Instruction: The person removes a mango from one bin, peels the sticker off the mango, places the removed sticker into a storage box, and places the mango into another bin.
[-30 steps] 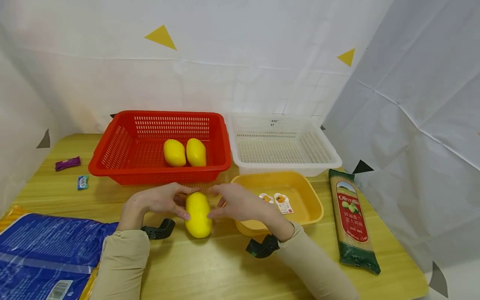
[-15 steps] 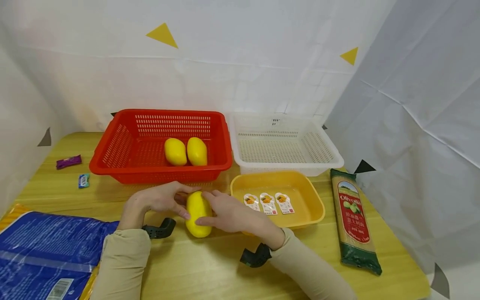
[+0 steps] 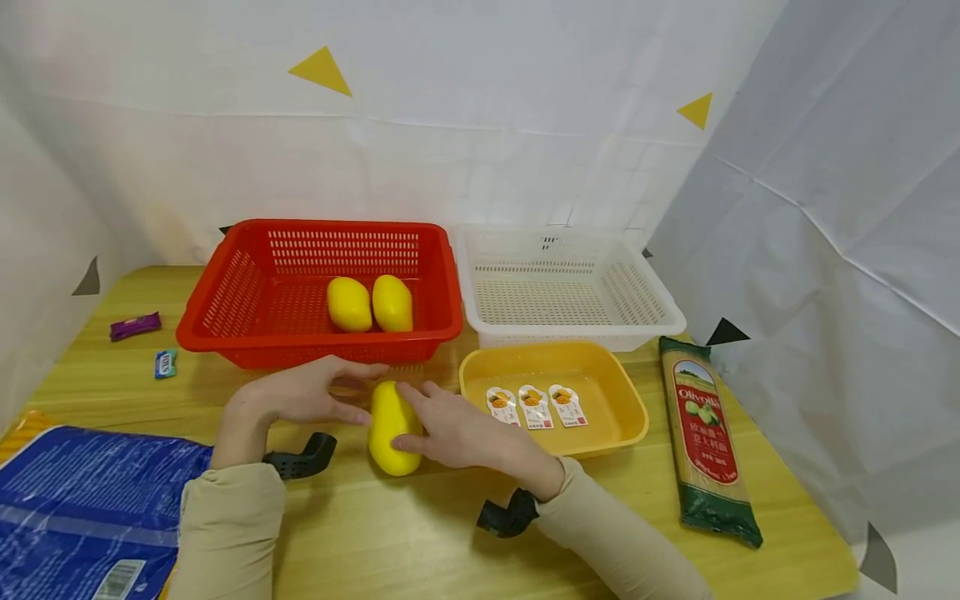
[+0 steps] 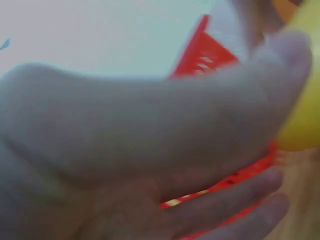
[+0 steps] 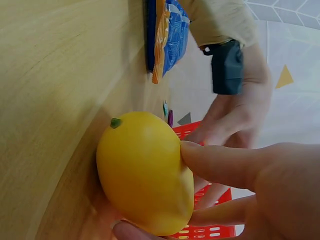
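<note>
A yellow mango (image 3: 393, 442) rests on the table in front of the red basket, its small green stem end showing in the right wrist view. My right hand (image 3: 461, 429) grips it from the right, thumb (image 5: 215, 159) on its side and fingers curled over the far part. On the other side, my left hand (image 3: 303, 396) has its fingers fairly straight, the thumb tip close to the mango; whether it touches is unclear. Two more mangoes, one left (image 3: 349, 305) and one right (image 3: 392, 303), lie in the red basket (image 3: 322, 343).
Behind the right hand, a yellow tray (image 3: 630, 400) holds three mango-picture labels (image 3: 535, 407). A white basket (image 3: 570, 335) stands beside the red one. A spaghetti pack (image 3: 705, 437) lies right, a blue packet (image 3: 90, 500) left, with a purple wrapper (image 3: 135, 327) and small blue-green packet (image 3: 165, 364) farther back.
My right hand has come left and taken hold of the mango, uncovering a third label in the tray. My left hand has drawn slightly left, its fingers straightening away from the mango.
</note>
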Available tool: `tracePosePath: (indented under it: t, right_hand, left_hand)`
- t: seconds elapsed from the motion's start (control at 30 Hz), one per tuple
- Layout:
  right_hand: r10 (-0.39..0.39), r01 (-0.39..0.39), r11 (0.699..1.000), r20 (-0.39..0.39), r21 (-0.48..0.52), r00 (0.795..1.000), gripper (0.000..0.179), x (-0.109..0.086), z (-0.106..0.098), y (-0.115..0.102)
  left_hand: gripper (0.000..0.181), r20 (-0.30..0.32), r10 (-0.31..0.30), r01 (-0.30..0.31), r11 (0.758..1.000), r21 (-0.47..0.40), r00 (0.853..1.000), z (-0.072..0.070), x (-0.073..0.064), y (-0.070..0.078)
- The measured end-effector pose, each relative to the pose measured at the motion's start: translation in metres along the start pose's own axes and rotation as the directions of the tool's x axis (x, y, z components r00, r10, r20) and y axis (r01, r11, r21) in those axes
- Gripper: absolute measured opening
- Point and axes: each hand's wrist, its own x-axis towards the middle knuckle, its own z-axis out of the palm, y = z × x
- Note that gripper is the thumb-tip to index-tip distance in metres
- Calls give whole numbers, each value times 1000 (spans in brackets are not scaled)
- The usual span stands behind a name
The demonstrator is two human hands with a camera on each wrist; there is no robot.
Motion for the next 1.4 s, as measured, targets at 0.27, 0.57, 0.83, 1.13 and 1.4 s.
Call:
tracePosePath:
  t: [0.27,0.57,0.83,1.13,1.4]
  right_hand:
    - [-12,12,999,-23,29,1000,75,1,2,0]
    - [-8,10,998,-24,70,1000,74,3,4,1]
    - [-19,21,996,-27,88,999,73,5,6,1]
    - [-43,47,991,-35,127,998,70,4,7,1]
    - [-53,59,986,-38,156,998,68,4,7,0]
  left_hand:
    - [59,-194,14,-10,1000,23,981,-13,-20,8]
    - [65,-550,-9,4,1000,-11,835,-23,-29,15]
    - [76,-875,-135,64,991,-119,465,-32,-33,8]
    - [79,-867,-371,213,925,-314,333,-42,-46,-11]
    - [87,-817,-452,287,886,-365,357,-42,-51,-19]
